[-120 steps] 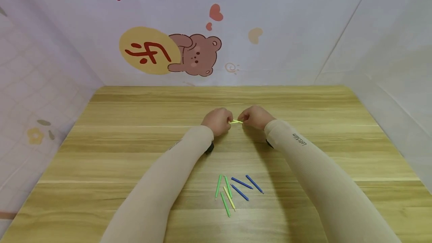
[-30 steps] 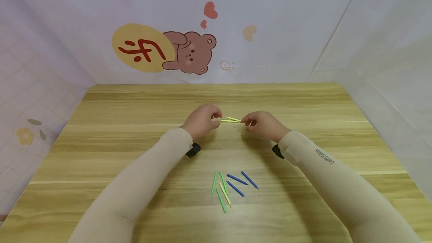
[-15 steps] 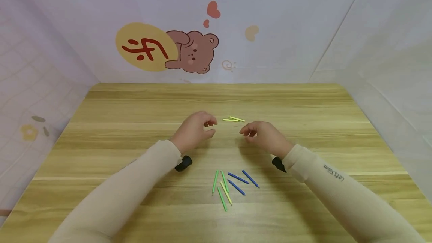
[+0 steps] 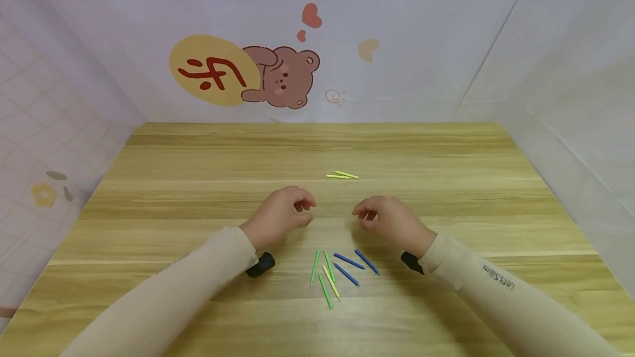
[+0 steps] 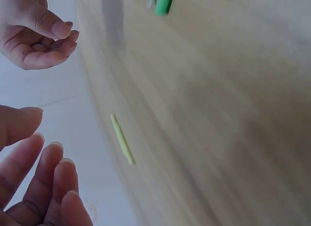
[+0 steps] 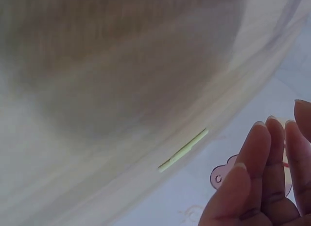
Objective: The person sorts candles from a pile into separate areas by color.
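Note:
Two thin yellow candle-like sticks (image 4: 337,177) lie far back on the table, crossing at a narrow angle. They show as a pale strip in the left wrist view (image 5: 122,138) and the right wrist view (image 6: 182,150). My left hand (image 4: 279,214) hovers nearer than them, fingers loosely bent, holding nothing. Opposite it, my right hand (image 4: 397,222) is likewise loosely curved and bare. Closer to me lies a loose group: three green sticks (image 4: 315,267), one yellow stick (image 4: 331,282) and three blue sticks (image 4: 349,260), each with a narrow tip.
The wooden table (image 4: 198,164) runs back to a white wall sheet (image 4: 421,43) printed with a bear (image 4: 288,79). More white sheeting (image 4: 585,125) closes off the right side. A dark wrist device (image 4: 260,264) sits under the left sleeve.
Four seconds ago both hands were pinching at the yellow sticks at the back. They have since let go, drawn apart and come back toward me; the two sticks stay lying there.

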`<state>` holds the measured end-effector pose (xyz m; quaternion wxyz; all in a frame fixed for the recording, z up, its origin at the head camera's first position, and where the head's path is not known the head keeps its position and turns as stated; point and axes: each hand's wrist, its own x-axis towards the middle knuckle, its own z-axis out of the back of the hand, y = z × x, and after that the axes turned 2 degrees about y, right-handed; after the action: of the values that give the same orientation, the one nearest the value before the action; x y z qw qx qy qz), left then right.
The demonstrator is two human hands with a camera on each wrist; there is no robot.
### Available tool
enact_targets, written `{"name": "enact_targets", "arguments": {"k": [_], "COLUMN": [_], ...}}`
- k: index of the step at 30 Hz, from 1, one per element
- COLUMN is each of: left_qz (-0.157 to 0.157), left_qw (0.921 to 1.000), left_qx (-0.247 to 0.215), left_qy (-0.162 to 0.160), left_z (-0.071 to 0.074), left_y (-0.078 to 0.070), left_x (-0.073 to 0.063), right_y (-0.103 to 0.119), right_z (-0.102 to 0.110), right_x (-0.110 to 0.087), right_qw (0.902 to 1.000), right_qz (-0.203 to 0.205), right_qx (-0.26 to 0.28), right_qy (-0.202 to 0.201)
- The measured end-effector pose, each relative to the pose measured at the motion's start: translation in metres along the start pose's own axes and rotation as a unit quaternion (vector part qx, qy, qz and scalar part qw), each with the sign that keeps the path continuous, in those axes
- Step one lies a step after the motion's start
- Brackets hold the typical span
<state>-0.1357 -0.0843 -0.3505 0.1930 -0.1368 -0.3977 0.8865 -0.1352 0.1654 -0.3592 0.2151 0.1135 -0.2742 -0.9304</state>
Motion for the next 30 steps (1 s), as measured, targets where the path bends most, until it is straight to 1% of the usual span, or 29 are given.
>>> {"name": "enact_targets", "arguments": {"k": [6,12,15,21,24,27,30], "left_qz": [0.017,0.030,0.029,0.020,0.025,0.034,0.034], "left_qw": [0.9997,0.9986,0.9986,0.9992,0.9990,0.9987,0.9989], "left_qx": [-0.017,-0.038,-0.036,-0.024,-0.025,-0.025,-0.018], "left_qy": [0.006,0.021,0.025,0.025,0.027,0.028,0.028], "left_z": [-0.009,-0.018,-0.021,-0.024,-0.026,-0.028,-0.029], "left_y": [0.004,0.007,0.008,0.007,0.007,0.006,0.006], "left_x": [-0.008,-0.016,-0.019,-0.023,-0.025,-0.027,-0.029], "right_y": [0.006,0.017,0.021,0.023,0.024,0.026,0.029], "right_z": [-0.008,-0.014,-0.018,-0.024,-0.027,-0.030,-0.032], "right_x": [-0.013,-0.023,-0.027,-0.031,-0.032,-0.034,-0.037], "right_qw": [0.9999,0.9997,0.9997,0.9997,0.9996,0.9993,0.9988], "right_qz": [0.008,0.016,0.021,0.023,0.025,0.035,0.046], "right_qx": [0.000,0.018,0.014,0.012,0.015,0.015,0.015], "right_qy": [-0.011,-0.006,-0.005,0.004,0.005,0.004,0.003]}}
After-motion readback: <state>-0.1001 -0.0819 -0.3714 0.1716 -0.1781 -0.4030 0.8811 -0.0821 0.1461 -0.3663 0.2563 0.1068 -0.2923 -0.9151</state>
